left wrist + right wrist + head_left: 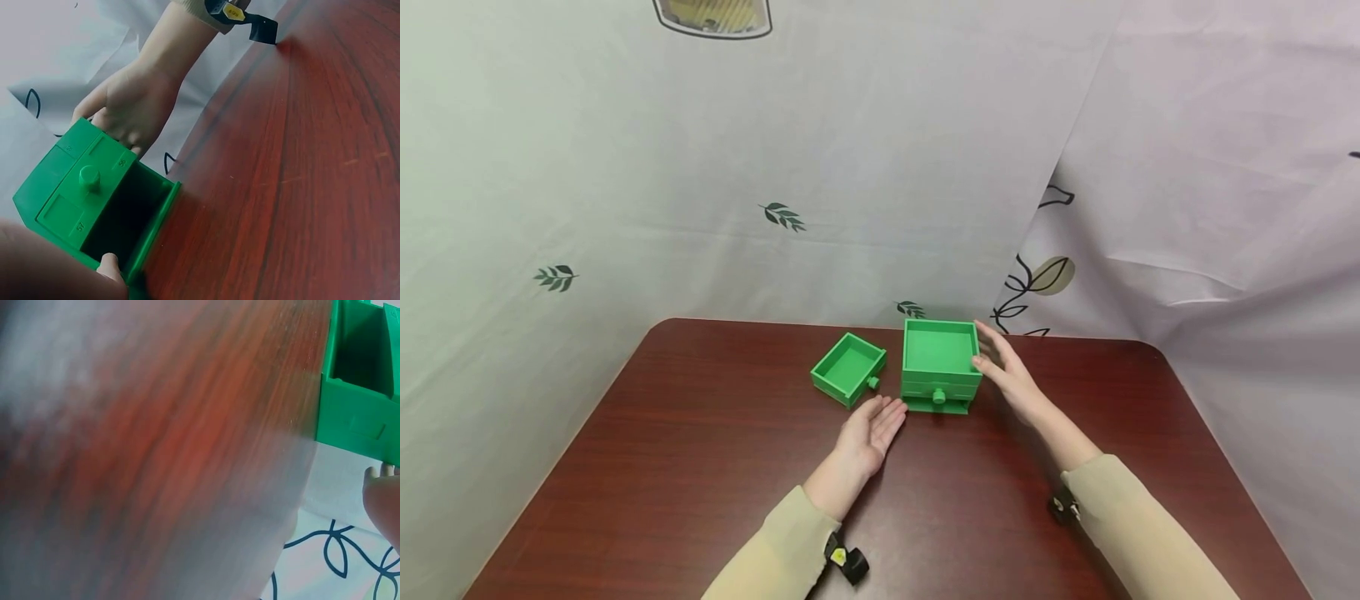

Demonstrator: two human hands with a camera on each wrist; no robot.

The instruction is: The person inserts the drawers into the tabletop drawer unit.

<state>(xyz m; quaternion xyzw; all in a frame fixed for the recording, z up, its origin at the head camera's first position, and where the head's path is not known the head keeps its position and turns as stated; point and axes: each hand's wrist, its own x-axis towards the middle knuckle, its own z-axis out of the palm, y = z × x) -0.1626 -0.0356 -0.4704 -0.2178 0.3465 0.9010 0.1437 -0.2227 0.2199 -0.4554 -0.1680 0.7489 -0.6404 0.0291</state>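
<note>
A small green cabinet (940, 378) stands near the table's back edge, with a shallow open tray on top and a closed drawer with a round knob (89, 178) below that. Under this drawer, the left wrist view shows a dark open slot (123, 215). My left hand (863, 437) lies palm up, fingers extended, with the fingertips at the cabinet's lower front left corner. Along the right side of the cabinet rests my right hand (1013, 379), fingers stretched back and thumb by the front right edge. In the right wrist view it is mostly cut off.
A loose green drawer (848, 372) with a knob sits on the table left of the cabinet, turned at an angle. The brown wooden table (700, 467) has a patterned white cloth (850, 167) hanging behind it. Each wrist wears a black camera.
</note>
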